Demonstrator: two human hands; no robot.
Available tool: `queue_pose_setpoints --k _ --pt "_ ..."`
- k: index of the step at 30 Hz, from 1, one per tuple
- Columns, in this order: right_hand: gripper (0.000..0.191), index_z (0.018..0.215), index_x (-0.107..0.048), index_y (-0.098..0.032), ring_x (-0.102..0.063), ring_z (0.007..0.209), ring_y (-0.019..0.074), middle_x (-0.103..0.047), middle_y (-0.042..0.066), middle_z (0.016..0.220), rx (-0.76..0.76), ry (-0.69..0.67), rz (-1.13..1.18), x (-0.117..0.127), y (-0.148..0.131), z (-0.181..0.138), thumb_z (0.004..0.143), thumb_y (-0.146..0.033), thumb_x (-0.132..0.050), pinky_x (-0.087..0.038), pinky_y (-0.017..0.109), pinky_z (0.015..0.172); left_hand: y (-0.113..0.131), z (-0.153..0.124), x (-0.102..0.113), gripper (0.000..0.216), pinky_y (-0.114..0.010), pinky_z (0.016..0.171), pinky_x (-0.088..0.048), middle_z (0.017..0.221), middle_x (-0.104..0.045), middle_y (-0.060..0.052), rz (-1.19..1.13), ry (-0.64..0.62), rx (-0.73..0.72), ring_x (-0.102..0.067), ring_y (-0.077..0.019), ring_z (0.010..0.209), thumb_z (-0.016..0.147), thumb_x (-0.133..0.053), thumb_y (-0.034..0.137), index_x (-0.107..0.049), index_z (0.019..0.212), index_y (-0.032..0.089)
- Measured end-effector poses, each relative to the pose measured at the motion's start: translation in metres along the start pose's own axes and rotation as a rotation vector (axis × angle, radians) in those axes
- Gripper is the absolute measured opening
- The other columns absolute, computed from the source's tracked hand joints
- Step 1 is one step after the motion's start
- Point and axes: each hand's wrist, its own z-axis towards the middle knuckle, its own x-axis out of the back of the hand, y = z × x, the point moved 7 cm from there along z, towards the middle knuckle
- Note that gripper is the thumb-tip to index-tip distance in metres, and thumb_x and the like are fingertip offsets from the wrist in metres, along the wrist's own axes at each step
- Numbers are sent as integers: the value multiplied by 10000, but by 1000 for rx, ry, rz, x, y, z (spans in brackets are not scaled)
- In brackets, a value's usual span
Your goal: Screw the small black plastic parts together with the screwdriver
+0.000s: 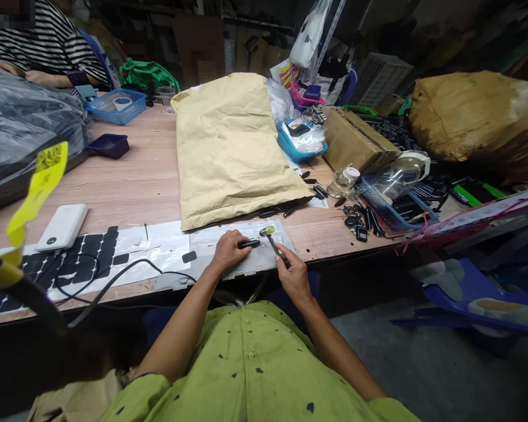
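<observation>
My right hand [294,275] is wrapped round the handle of a small hammer [268,233], which has a metal head with a yellowish face. Pinched in the fingers of my left hand [229,251] is a short black rod-like piece [249,244], its tip pointing towards the hammer head. Hammer head and piece are close together; whether they touch I cannot tell. Both hands are over a grey-white flat board [286,237] at the table's front edge. Just behind them lies a large tan paper bag [229,152] with small black pieces [286,212] along its lower edge.
To the left are a white power bank [64,225] with a black cable [132,266], a sheet of black patches [97,249] and a blue basket [117,105]. A clear jug [402,176], keys [356,221] and a cardboard box [356,140] stand right. Someone in striped sleeves [61,44] sits opposite.
</observation>
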Motion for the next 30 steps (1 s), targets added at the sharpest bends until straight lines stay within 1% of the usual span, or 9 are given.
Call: queue_pose_setpoints --k 5,10,14,17,20,23,26,28,30 --pt "502 1221 -693 -161 -560 508 109 -669 -17 688 -355 45 275 -2 39 11 803 -418 -590 -498 244 480 -4 2 1 189 -348 798 -474 835 -660 -30 -12 -22 -1 -582 -218 854 817 -698 321 -794 966 253" --pt "483 1131 -675 -163 -544 460 99 -643 -51 617 -475 96 500 -2 45 22 708 -392 -631 -460 213 402 1 -9 3 206 -376 835 -470 910 -686 -53 2 -53 -44 -585 -231 896 840 -695 383 -797 957 248" --pt "431 1058 -649 -170 -545 442 103 -643 -53 593 -557 116 580 0 49 24 671 -359 -639 -449 206 375 13 -37 2 184 -459 1013 -426 1198 -685 -52 -10 -168 -184 -558 -288 1145 787 -765 410 -812 929 303" --pt "408 1029 -633 -178 -558 445 109 -650 -49 596 -594 117 621 1 52 22 662 -355 -642 -472 216 381 22 -59 -2 188 -535 1147 -316 1459 -561 -3 4 -323 -274 -424 -360 1365 700 -839 384 -822 883 342" --pt "393 1018 -615 -185 -561 441 111 -654 -50 594 -620 127 638 3 55 21 663 -352 -641 -476 217 380 28 -69 -4 216 -605 1205 -211 1574 -446 19 94 -404 -283 -309 -411 1461 648 -867 293 -823 855 336" --pt "373 1007 -607 -187 -553 430 107 -655 -49 588 -632 126 631 3 55 20 678 -360 -635 -449 203 367 35 -73 -3 273 -641 1208 -201 1593 -424 0 167 -415 -283 -294 -427 1478 622 -878 237 -819 874 326" --pt "365 998 -611 -186 -557 430 107 -654 -45 588 -622 112 621 2 55 21 690 -380 -630 -435 196 362 39 -75 0 290 -659 1192 -231 1584 -437 -18 157 -397 -285 -304 -444 1472 579 -914 270 -814 847 322" --pt "374 1007 -615 -186 -563 432 110 -652 -45 588 -615 107 615 0 56 20 693 -388 -625 -436 197 362 38 -72 2 236 -640 1170 -282 1537 -495 -29 104 -374 -269 -350 -440 1444 591 -914 327 -808 801 311" --pt "391 1025 -619 -182 -562 429 111 -650 -46 586 -614 115 607 -1 57 20 690 -384 -616 -436 199 358 35 -61 5 169 -567 1115 -386 1387 -624 -62 27 -306 -225 -484 -382 1337 694 -852 368 -803 840 298"
